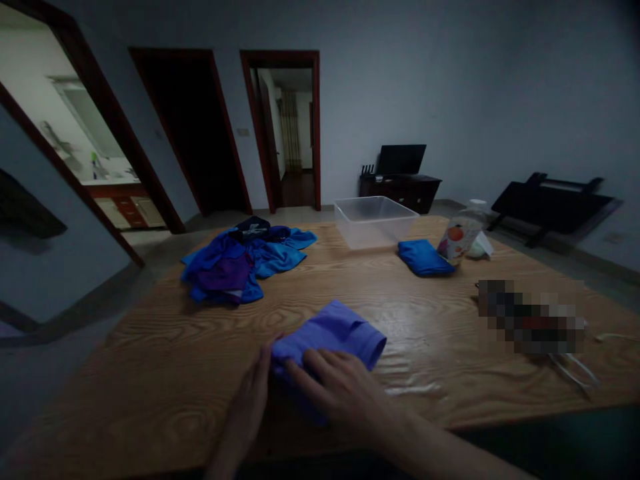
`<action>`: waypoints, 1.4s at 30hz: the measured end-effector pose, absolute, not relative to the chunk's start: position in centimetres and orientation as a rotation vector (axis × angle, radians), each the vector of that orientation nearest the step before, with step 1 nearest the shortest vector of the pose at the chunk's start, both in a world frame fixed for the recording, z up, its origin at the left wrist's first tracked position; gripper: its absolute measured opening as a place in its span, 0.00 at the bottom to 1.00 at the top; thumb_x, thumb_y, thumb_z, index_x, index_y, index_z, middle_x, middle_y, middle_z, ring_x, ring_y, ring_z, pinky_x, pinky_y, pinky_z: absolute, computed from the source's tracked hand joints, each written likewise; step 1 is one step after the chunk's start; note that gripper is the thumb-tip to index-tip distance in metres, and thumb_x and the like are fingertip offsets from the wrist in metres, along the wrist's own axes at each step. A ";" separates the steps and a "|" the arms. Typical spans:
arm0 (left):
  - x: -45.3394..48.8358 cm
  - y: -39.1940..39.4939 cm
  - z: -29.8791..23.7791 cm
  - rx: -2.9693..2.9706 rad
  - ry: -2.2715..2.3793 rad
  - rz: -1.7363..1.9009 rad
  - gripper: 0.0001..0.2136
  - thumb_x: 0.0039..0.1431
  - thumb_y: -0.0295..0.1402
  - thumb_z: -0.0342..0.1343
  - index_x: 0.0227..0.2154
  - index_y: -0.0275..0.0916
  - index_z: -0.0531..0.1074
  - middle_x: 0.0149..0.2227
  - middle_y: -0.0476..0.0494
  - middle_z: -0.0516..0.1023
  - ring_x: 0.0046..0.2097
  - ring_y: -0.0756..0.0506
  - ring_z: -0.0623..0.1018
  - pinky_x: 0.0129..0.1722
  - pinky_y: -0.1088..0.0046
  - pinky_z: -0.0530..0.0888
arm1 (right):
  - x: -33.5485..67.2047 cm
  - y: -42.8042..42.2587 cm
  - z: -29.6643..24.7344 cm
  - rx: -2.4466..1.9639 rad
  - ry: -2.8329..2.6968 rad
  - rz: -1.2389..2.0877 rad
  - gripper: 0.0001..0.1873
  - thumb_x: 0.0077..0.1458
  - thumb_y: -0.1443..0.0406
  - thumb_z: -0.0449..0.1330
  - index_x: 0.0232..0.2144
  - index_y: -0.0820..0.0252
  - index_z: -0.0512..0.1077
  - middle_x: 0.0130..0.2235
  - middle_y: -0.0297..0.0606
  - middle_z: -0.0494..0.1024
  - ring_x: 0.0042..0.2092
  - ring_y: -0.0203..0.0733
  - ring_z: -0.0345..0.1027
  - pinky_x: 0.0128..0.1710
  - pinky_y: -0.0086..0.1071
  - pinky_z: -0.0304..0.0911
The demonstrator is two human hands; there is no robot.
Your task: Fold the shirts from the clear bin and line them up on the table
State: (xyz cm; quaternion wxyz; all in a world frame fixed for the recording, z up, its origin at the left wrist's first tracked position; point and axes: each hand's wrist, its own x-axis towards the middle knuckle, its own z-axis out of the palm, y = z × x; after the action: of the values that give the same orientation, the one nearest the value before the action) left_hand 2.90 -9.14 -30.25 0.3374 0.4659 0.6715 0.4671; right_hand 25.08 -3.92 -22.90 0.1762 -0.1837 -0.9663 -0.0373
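Observation:
A light purple piece of clothing (333, 333), partly folded, lies on the wooden table in front of me. Along its left edge rests my left hand (253, 390), fingers stretched out and touching the fabric. My right hand (345, 387) lies over the near part of the garment, its fingers bent and closed on the cloth near the left end. The garment's near portion is partly hidden beneath that hand. Beyond, to the left, sits a loose heap of blue and purple clothes (270, 257). A neatly folded blue garment (424, 258) lies at the back right.
A clear plastic bin (373, 230) stands at the table's far side. Right of the folded blue garment are a large plastic bottle (457, 233) and a crumpled white item (481, 247). A blurred-out object (533, 320) with a white cord (575, 373) lies on the right.

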 end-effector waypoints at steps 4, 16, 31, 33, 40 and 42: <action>2.8 -8.6 -29.1 1.244 1.807 1.243 0.34 0.73 0.57 0.41 0.70 0.38 0.64 0.67 0.33 0.74 0.69 0.37 0.73 0.70 0.52 0.69 | 23.6 -6.9 -28.3 -0.586 -2.682 -0.043 0.37 0.66 0.70 0.62 0.72 0.66 0.57 0.55 0.49 0.79 0.51 0.53 0.72 0.54 0.46 0.68; 3.1 -6.0 -26.8 1.893 1.882 0.833 0.22 0.72 0.46 0.50 0.61 0.42 0.74 0.63 0.37 0.77 0.67 0.38 0.73 0.70 0.52 0.67 | 32.0 -2.6 -25.3 -0.797 -2.643 0.413 0.23 0.76 0.55 0.52 0.68 0.49 0.69 0.72 0.42 0.66 0.74 0.56 0.54 0.73 0.61 0.52; 2.9 -6.8 -24.4 1.989 1.990 0.448 0.22 0.69 0.52 0.53 0.51 0.41 0.80 0.57 0.32 0.79 0.60 0.32 0.77 0.62 0.53 0.71 | 34.3 -1.3 -24.4 -0.623 -2.690 0.404 0.48 0.58 0.68 0.66 0.77 0.51 0.54 0.77 0.47 0.54 0.78 0.61 0.41 0.75 0.63 0.45; 3.0 -5.9 -23.3 1.916 1.920 0.524 0.24 0.69 0.52 0.53 0.55 0.41 0.80 0.59 0.32 0.79 0.60 0.31 0.77 0.64 0.52 0.70 | 33.5 -1.9 -24.2 -0.541 -2.747 0.494 0.55 0.56 0.62 0.70 0.78 0.53 0.48 0.78 0.49 0.52 0.79 0.62 0.39 0.76 0.62 0.42; 7.0 1.5 -17.0 1.261 1.223 0.761 0.23 0.65 0.54 0.60 0.46 0.37 0.80 0.40 0.44 0.82 0.40 0.46 0.79 0.36 0.75 0.76 | 31.6 -1.1 -25.9 -0.660 -2.293 0.615 0.72 0.50 0.52 0.78 0.79 0.50 0.34 0.77 0.57 0.51 0.77 0.64 0.46 0.74 0.62 0.49; 8.4 3.4 -16.5 1.064 1.090 0.763 0.20 0.66 0.51 0.62 0.43 0.35 0.77 0.32 0.49 0.77 0.31 0.50 0.74 0.27 0.79 0.71 | 31.9 -0.9 -26.2 -0.747 -2.058 0.728 0.70 0.52 0.51 0.77 0.78 0.46 0.33 0.77 0.54 0.49 0.76 0.62 0.49 0.73 0.58 0.56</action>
State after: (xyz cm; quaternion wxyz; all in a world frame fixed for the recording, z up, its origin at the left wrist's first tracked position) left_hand 8.42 3.37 -16.48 0.6584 0.4701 0.4815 0.3371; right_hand 31.90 -0.86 -26.22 0.4052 -0.2959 -0.8155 0.2883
